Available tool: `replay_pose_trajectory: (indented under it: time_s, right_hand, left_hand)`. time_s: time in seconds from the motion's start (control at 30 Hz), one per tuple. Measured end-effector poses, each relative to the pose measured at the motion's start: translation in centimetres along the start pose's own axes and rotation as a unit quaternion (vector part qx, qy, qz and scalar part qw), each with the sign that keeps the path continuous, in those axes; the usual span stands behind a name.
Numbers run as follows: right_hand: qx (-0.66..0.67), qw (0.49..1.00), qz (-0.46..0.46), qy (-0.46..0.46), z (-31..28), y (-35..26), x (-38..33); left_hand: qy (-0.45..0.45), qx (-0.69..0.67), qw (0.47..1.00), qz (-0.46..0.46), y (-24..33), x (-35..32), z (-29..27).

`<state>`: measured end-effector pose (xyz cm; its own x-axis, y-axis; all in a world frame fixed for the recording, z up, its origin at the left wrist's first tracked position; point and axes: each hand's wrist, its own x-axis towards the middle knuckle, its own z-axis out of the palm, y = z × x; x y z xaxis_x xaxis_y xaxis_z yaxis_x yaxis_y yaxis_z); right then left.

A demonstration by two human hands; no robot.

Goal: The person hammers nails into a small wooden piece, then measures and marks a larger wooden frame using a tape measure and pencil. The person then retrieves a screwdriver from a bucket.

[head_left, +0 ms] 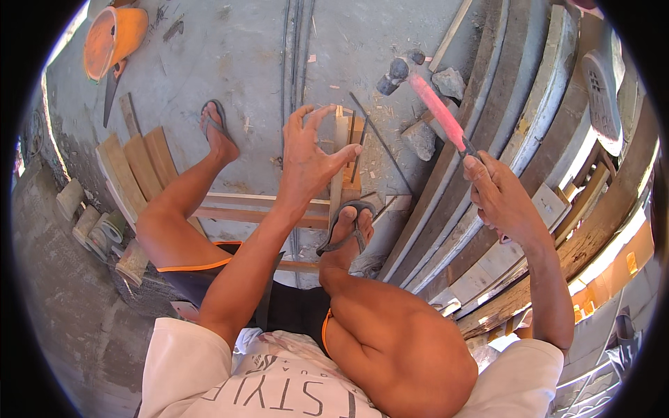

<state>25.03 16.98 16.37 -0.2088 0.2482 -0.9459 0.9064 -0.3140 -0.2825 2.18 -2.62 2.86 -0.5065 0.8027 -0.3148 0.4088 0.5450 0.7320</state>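
My right hand (498,191) is wrapped round the dark grip of a hammer (437,108). Its pink-red shaft slants up and to the left, and the dark head is raised off to the right of the work. My left hand (310,150) is open, thumb and fingers spread apart, beside a narrow upright strip of wood (339,160). I see nothing between those fingers. Right of the strip is a short orange-brown wood block (352,177). My sandalled foot (346,228) rests at the near end of these pieces, close to a crosswise timber frame (261,209).
Long boards (481,160) lie stacked along the right. Loose stones (420,139) sit beside them. Thin metal rods (293,70) run across the concrete floor. At the far left are an orange bucket (125,35) and a handsaw (111,94), with short planks (143,164) nearer me.
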Motion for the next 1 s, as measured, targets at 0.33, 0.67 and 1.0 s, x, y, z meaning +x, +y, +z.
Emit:
replay_pose_trajectory:
  time_s: [0.33,0.67,1.0]
  right_hand:
    - [-0.205,0.970,-0.122,0.049,0.3,-1.9,0.0]
    - [-0.026,0.967,-0.122,0.224,-3.1,-12.2,1.0]
    - [-0.200,0.973,-0.103,0.048,-3.7,-7.8,1.7]
  left_hand:
    - [-0.280,-0.150,0.948,-0.005,-5.5,5.9,3.8]
    - [-0.298,-0.176,0.936,-0.057,-6.3,5.7,3.7]
    - [-0.262,-0.147,0.954,-0.021,-5.9,5.7,3.5]
